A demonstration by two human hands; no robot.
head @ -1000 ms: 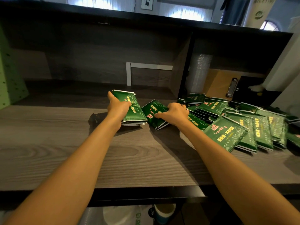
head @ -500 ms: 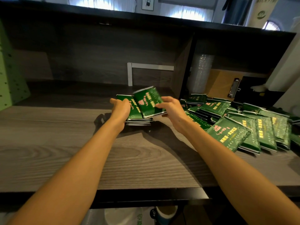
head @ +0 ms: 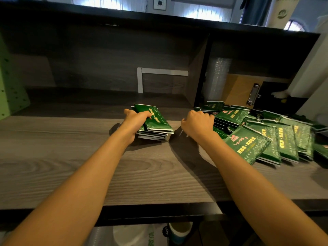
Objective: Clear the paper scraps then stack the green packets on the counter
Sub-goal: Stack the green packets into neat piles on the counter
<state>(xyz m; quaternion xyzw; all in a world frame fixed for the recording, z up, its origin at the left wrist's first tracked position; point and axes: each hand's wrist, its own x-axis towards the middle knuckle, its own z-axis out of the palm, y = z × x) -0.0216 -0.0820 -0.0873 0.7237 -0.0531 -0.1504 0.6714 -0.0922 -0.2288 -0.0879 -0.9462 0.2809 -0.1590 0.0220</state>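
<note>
Drinks shop: counter (head: 71, 157), stacked cups (head: 219, 77)

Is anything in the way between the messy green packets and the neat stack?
No, nothing visible. Only bare counter lies between the loose packets and the neat stack. The left hand holds the stack's left side, and the right hand is at the loose pile's edge.

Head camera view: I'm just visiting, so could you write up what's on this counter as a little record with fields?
Surface: grey wood-grain counter
Tidy stack: green packets piled flat, near the middle
Left hand: holds the Tidy stack at its left side
Loose pile: many green packets, overlapping, on the right
Right hand: fingers curled at the Loose pile's left edge; grip hidden
Gap: stack and pile lie apart
</note>
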